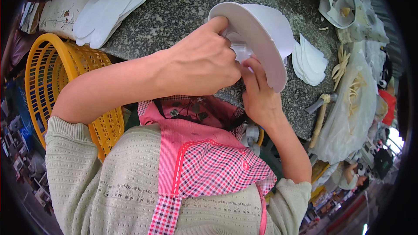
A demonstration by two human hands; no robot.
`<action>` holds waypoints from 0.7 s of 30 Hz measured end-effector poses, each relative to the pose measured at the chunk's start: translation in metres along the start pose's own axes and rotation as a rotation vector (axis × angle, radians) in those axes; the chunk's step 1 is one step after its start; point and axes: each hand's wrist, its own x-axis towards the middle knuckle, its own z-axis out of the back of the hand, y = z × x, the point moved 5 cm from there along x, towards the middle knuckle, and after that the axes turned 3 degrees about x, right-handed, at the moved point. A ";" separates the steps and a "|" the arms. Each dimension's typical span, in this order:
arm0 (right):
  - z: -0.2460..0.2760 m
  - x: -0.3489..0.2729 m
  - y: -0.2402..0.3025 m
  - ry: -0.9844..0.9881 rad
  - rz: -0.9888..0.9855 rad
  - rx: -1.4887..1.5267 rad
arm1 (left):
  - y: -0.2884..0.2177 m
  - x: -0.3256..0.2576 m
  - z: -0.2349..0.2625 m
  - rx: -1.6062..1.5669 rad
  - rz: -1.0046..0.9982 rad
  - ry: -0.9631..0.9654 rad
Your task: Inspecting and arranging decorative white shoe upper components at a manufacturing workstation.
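Both of my hands hold a smooth white piece (272,24) above the stone bench. A long, curved, pale grey sole-shaped strip (257,30) runs along its near side, so it looks like part of a shoe or slipper. My left hand (204,58) is closed, its knuckles turned up and its thumb side against the strip's left end. Below the strip my right hand (260,87) has its fingers bent up into the piece's hollow, close to the left fingers. What the fingertips pinch inside is partly hidden.
Flat white sole-shaped sheets (115,11) lie far left, beside a yellow plastic basket (48,43). To the right are small white rounded pieces (310,61), a wooden-handled hammer (320,122), a clear bag (348,122) with pale strips, and white scraps (337,6).
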 end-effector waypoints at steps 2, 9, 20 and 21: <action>-0.006 -0.001 0.003 0.000 0.041 -0.039 | 0.005 0.003 0.003 -0.033 -0.008 0.024; -0.004 0.016 0.002 -0.076 0.001 0.138 | 0.011 0.003 0.002 -0.158 -0.014 0.080; 0.024 0.027 -0.046 -0.140 -0.462 1.015 | 0.082 -0.054 0.017 -0.863 0.726 -0.162; 0.033 0.033 -0.038 -0.197 -0.356 1.178 | 0.073 -0.047 0.015 -0.843 0.728 -0.090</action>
